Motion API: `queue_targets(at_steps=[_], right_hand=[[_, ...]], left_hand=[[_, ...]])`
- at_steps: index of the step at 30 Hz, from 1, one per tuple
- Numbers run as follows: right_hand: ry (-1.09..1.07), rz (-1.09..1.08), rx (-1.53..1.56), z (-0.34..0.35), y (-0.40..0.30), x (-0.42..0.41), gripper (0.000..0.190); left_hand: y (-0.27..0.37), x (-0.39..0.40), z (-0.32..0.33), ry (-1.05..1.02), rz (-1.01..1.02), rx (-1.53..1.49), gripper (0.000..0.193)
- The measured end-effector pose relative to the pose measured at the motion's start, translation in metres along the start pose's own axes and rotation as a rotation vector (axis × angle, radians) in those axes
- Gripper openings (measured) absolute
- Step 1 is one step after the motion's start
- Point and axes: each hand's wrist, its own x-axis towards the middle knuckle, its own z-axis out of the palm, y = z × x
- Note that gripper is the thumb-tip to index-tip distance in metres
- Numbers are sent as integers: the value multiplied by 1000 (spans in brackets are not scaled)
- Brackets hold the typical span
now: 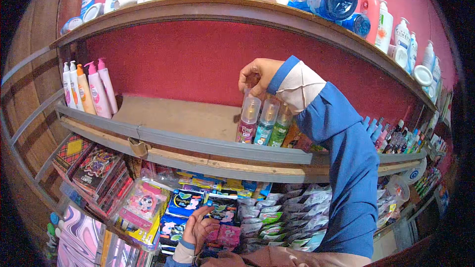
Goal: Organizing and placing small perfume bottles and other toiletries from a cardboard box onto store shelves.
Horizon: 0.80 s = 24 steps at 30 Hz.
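My right hand [259, 76] reaches over the middle shelf [178, 116], its fingers closed around the clear-capped top of a spray bottle [246, 93] behind the front row. The rest of that bottle is mostly hidden. Just below stand a purple-red spray bottle [246, 128], a blue one [265, 128] and a green one [279, 130], all upright with clear caps. Orange and red bottles beside them are partly covered by my sleeve. Low in the view, my left hand [200, 226] holds nothing, fingers apart, in front of packs of sanitary pads [185, 203].
A grey rail [222, 148] runs along the shelf's front edge. Pump bottles [97, 91] stand at its left end, small bottles [399, 137] at the right. Overhead, a wooden shelf [207, 7] carries lotion bottles, some lying down. Boxes [100, 170] and pouches [289, 215] fill the level below.
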Motion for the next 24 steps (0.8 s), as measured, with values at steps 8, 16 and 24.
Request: queue_targets(at_steps=[8, 16, 24], right_hand=[[123, -236, -45, -22, -1, -11, 28], [675, -451, -107, 9, -54, -106, 23], [622, -776, -265, 136, -78, -249, 23]], left_hand=[[2, -8, 6, 19, 22, -25, 59], [-24, -56, 31, 104, 111, -53, 57], [-101, -134, 114, 172, 236, -31, 52]])
